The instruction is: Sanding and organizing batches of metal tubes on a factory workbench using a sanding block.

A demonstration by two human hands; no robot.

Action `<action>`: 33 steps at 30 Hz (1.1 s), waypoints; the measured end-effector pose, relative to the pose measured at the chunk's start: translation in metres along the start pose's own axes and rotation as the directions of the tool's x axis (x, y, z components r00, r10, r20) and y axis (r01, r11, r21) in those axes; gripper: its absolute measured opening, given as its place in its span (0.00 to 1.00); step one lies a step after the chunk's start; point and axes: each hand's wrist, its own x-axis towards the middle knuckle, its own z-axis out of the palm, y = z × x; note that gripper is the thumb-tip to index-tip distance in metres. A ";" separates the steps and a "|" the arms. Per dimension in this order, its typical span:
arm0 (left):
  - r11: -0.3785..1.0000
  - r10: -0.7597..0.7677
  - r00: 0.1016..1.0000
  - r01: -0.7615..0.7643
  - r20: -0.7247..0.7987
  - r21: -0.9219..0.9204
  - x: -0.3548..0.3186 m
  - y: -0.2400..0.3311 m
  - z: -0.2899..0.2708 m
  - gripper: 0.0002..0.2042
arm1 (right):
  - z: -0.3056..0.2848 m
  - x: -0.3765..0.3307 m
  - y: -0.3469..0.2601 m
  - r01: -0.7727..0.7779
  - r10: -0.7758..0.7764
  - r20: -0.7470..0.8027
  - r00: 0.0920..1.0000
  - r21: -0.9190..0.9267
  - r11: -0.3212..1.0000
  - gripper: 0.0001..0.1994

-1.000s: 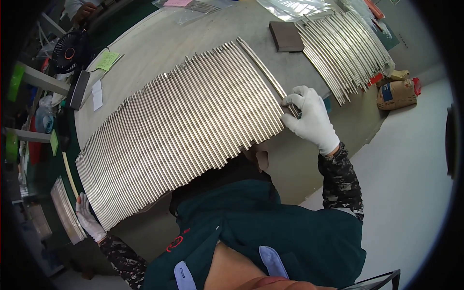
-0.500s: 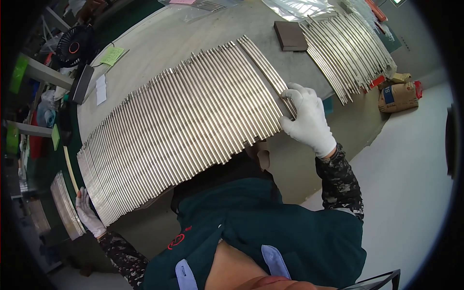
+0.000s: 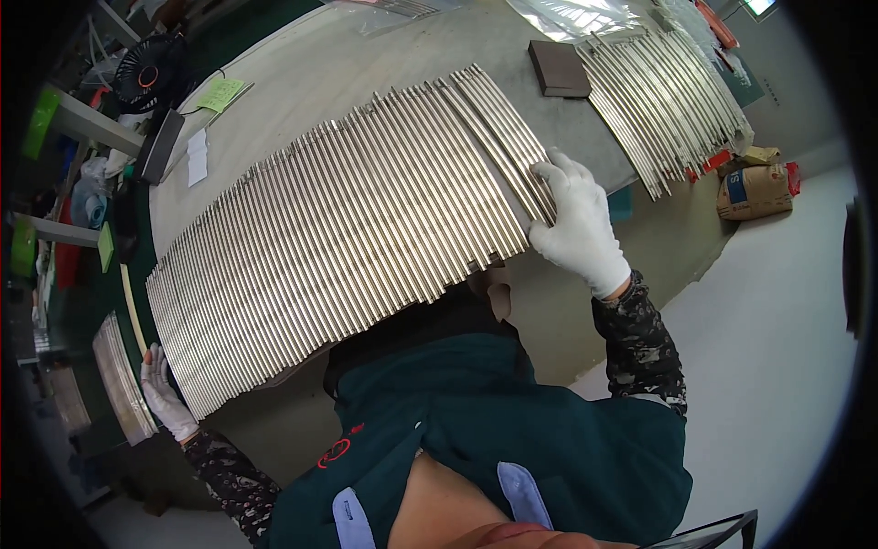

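A wide row of thin silvery metal rods (image 3: pixel 338 220) lies side by side on the grey worktable. At its right end, a few rods (image 3: pixel 501 123) stand slightly apart, with a narrow dark gap between them and the row. My right hand (image 3: pixel 578 220), in a white glove, has bent fingers against the outer side of these rods and the thumb by their near ends. My left hand (image 3: pixel 168 395), also white-gloved, rests at the row's left edge with its fingers stretched out along the outermost rods.
A second batch of rods (image 3: pixel 668 110) lies at the right beside a dark brown block (image 3: pixel 559 69). A black fan (image 3: pixel 149 73), a green note (image 3: pixel 219 93) and a white paper strip (image 3: pixel 197 157) are at the left. A brown sack (image 3: pixel 754 192) stands beyond the table's right end.
My right hand has moved slightly left with the separate rods, and the gap beside the row looks narrower. My left hand stays at the row's left edge. The view has shifted a little.
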 end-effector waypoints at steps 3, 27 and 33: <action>1.000 0.018 1.000 -0.018 0.004 -0.015 0.000 -0.002 -0.001 0.33 | 0.002 0.002 -0.001 0.010 -0.011 0.000 1.000 0.113 0.994 0.28; 1.000 0.017 1.000 -0.017 -0.005 0.014 -0.002 0.003 0.003 0.32 | 0.013 0.011 -0.035 0.109 -0.115 0.084 0.990 0.082 0.991 0.32; 1.000 0.009 1.000 -0.009 0.001 -0.006 -0.004 0.007 0.006 0.29 | 0.012 0.016 -0.040 0.078 -0.083 0.094 0.992 0.051 0.996 0.32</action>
